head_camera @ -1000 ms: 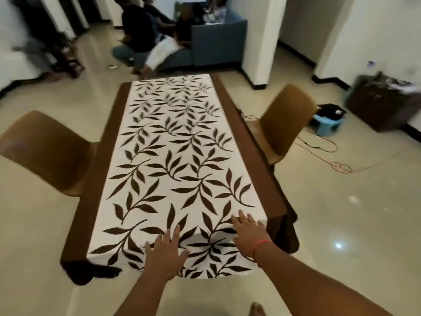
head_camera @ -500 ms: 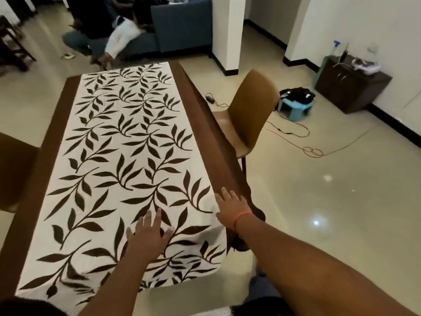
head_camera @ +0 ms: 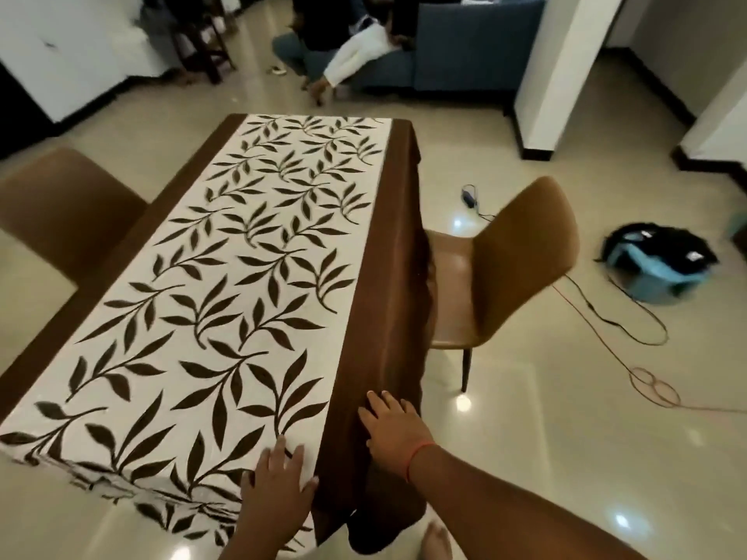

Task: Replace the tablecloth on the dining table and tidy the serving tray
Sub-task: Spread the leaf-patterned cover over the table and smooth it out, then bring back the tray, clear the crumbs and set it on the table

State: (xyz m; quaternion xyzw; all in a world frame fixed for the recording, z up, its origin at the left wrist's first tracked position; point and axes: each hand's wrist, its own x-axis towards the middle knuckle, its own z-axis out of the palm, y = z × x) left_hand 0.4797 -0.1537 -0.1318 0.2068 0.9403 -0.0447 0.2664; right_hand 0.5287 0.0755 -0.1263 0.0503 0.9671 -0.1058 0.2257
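My left hand (head_camera: 278, 485) and right hand (head_camera: 394, 428) press flat, fingers spread, at the near right corner of the white leaf-patterned tablecloth (head_camera: 226, 301); cloth laid, smoothing remains, serving tray unseen.

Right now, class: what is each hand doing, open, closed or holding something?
Left hand: open, fingers spread flat on the leaf-print cloth.
Right hand: open, flat on the brown tablecloth at the table's corner.

You cannot see the worktop (head_camera: 194, 183) under its cloths; the left chair (head_camera: 60, 212) is cut off, and the people (head_camera: 323, 34) beyond the far edge are blurred.
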